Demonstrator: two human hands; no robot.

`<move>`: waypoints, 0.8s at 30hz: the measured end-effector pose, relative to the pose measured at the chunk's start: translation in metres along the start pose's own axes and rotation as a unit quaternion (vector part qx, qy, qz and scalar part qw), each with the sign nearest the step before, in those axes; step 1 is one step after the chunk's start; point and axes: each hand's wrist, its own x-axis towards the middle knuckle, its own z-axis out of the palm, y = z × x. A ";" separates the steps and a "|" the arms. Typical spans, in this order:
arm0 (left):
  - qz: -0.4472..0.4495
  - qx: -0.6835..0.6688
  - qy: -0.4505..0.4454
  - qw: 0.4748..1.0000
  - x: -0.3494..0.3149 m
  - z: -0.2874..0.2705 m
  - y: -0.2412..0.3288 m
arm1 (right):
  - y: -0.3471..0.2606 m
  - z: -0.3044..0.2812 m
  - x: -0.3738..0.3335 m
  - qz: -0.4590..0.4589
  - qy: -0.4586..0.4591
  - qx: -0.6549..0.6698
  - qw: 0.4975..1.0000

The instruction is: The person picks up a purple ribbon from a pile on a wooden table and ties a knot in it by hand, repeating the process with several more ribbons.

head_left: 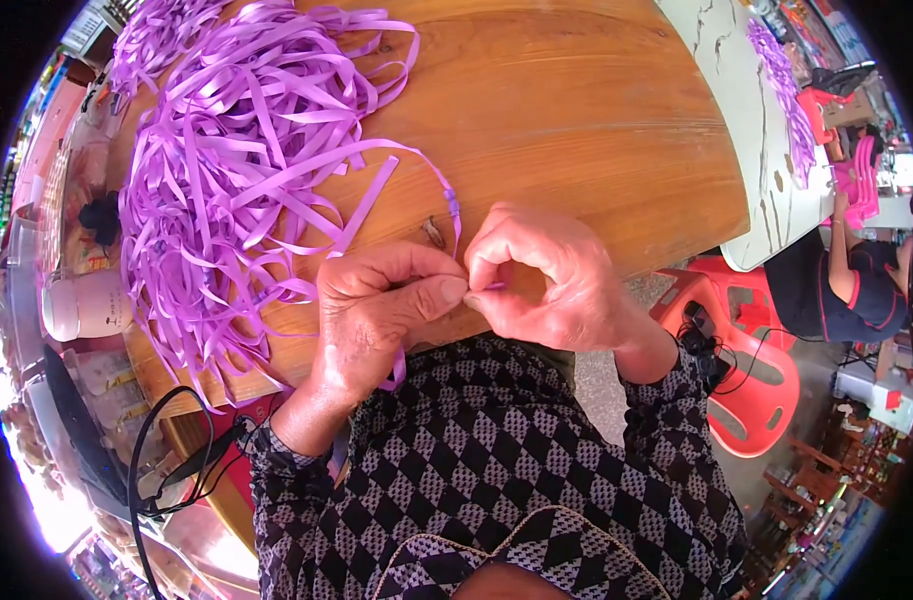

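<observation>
- Fingers of my left hand (377, 308) and right hand (579, 275) pinch a purple ribbon (457, 228), seemingly unfinished.
- Its darker band (452, 197) is already on.
- Left heap (227, 150): I cannot tell what's done.

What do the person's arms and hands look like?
The sleeves are black with pale grey diamond shapes, and stop short of the hands. The left hand and right hand wear no gloves; no ring or watch shows.
</observation>
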 end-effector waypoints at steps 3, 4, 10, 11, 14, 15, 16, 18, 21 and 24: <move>0.057 0.084 -0.020 0.995 -0.004 -0.001 0.004 | -0.003 -0.001 -0.004 0.070 -0.017 0.113 0.991; 0.100 0.129 -0.024 0.986 -0.005 -0.001 0.005 | -0.003 -0.002 -0.006 0.113 -0.024 0.177 0.977; 0.076 0.182 -0.060 0.979 -0.012 -0.008 0.004 | -0.003 0.003 -0.018 0.253 -0.026 0.293 0.922; 0.077 0.181 -0.062 0.978 -0.014 -0.009 0.002 | -0.002 0.004 -0.020 0.253 -0.024 0.292 0.922; 0.130 0.212 -0.048 0.967 -0.020 -0.014 -0.001 | -0.005 0.004 -0.016 0.245 -0.053 0.299 0.921; 0.150 0.226 -0.023 0.962 -0.023 -0.018 -0.002 | -0.008 0.000 -0.009 0.236 -0.031 0.224 0.945; 0.170 0.238 -0.001 0.956 -0.025 -0.021 -0.003 | -0.010 -0.005 -0.003 0.227 -0.005 0.147 0.963; 0.126 0.189 0.044 0.973 -0.025 -0.024 0.009 | 0.011 -0.021 0.021 0.163 0.033 0.022 0.986; 0.101 0.111 0.137 0.979 -0.023 -0.032 0.016 | 0.035 -0.020 0.067 0.124 0.002 -0.215 0.969; 0.184 0.077 0.205 0.958 -0.015 -0.038 0.014 | 0.048 0.007 0.091 0.033 -0.020 -0.396 0.917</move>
